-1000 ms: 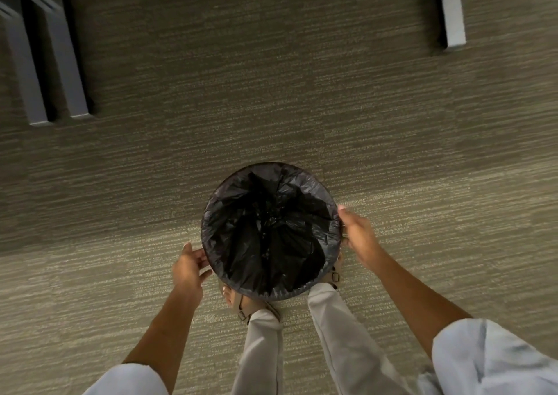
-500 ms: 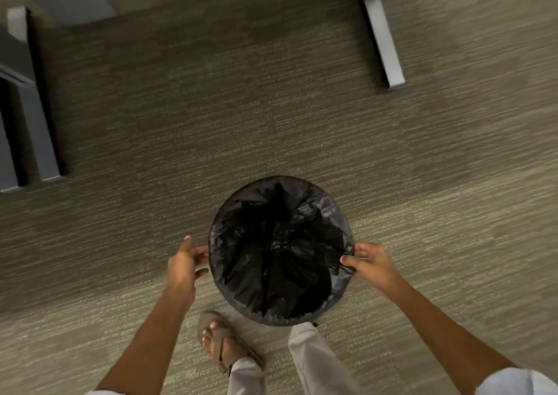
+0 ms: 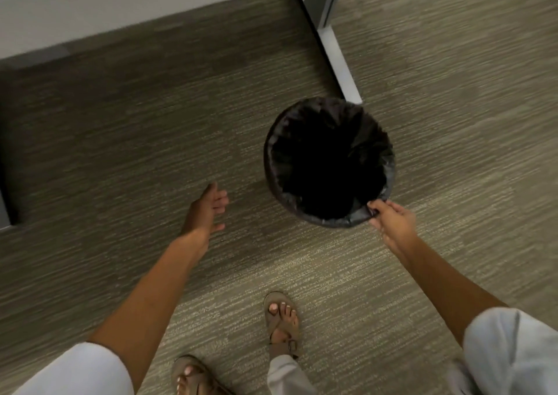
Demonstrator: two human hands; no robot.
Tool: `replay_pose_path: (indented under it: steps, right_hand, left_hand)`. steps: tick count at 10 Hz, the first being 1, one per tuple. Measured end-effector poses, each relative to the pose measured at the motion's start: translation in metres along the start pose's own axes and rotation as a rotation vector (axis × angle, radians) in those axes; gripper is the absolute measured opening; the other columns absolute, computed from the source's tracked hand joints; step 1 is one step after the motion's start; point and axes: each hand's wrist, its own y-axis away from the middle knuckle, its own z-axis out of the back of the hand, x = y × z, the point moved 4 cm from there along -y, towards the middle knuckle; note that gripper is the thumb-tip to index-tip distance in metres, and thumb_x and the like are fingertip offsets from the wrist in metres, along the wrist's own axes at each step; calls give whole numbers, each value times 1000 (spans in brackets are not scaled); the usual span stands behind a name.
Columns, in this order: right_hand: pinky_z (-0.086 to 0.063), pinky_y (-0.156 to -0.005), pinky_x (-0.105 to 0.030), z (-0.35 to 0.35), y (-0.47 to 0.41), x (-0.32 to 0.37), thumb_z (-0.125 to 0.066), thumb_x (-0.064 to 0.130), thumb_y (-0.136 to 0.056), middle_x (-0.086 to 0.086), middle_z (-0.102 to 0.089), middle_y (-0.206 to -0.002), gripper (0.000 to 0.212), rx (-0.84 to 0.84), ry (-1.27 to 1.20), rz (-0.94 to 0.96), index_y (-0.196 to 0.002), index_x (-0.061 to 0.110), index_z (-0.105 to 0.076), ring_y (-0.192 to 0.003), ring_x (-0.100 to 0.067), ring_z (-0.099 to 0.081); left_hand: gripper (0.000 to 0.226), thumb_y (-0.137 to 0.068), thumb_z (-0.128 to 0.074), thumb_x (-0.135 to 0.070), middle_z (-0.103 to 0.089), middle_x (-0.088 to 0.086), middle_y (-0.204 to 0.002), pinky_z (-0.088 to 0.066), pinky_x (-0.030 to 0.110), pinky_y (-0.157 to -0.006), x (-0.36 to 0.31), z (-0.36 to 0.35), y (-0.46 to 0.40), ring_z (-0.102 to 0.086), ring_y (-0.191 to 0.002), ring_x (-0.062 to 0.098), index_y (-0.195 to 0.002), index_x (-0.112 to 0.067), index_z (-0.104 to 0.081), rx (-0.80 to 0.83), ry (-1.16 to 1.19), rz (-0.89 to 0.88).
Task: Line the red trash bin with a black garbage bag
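The round trash bin stands on the carpet right of centre, seen from above. Its red body is hidden, because the black garbage bag fills the inside and folds over the rim all round. My right hand pinches the bag's folded edge at the near right of the rim. My left hand hangs apart from the bin, well to its left, fingers spread and holding nothing.
A grey desk edge runs across the top, and its metal leg comes down to the floor just behind the bin. Striped grey-green carpet covers the floor. My two sandalled feet stand near the bottom of the view.
My left hand has let go of the rim and moved away to the left. The bin now sits further right and closer to the desk leg; my right hand still grips the bag edge.
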Motion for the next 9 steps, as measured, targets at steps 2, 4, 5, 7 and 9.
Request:
replay_pose_path:
  steps: [2, 4, 5, 7, 9]
  right_hand:
    - [-63, -73, -36, -25, -43, 12, -80, 7, -79, -13, -74, -82, 18, -187, -261, -68, -83, 4, -62, -68, -17, -73]
    - [-54, -56, -28, -54, -55, 11, -72, 13, -85, -9, -69, -87, 13, -160, -381, -100, -93, 5, -64, -55, -14, -64]
    - [-53, -56, -28, -61, -54, 2, -67, 11, -89, -15, -66, -95, 10, -175, -403, -127, -93, 6, -59, -65, -18, -64]
    - [-59, -75, -35, -62, -51, 0, -68, 9, -91, -22, -60, -134, 30, 24, -503, -193, -117, 1, -57, -103, -30, -66]
    - [-44, -101, -59, -51, -31, 11, -82, 40, -75, -22, -37, -145, 90, 106, -187, -352, -147, 17, -34, -130, -43, -46]
  left_hand:
    - [50, -100, -32, -54, -60, 6, -128, -41, 49, -105, 21, -2, 0, -53, -120, 24, -116, -18, -61, -19, -18, 53]
    - [51, -99, -32, -54, -59, 6, -127, -43, 46, -99, 34, 10, -6, -53, -115, 23, -119, -17, -60, -10, -9, 88]
    - [54, -99, -31, -54, -59, 6, -126, -43, 41, -91, 32, 14, -7, -52, -115, 22, -124, -15, -58, -11, -21, 65]
    - [56, -100, -29, -55, -59, 7, -131, -43, 43, -96, 23, 13, -2, -52, -121, 22, -129, -15, -58, 4, -52, 61]
    - [59, -98, -32, -56, -58, 7, -138, -41, 48, -105, 15, -2, 16, -51, -125, 24, -133, -15, -56, 16, -115, 102]
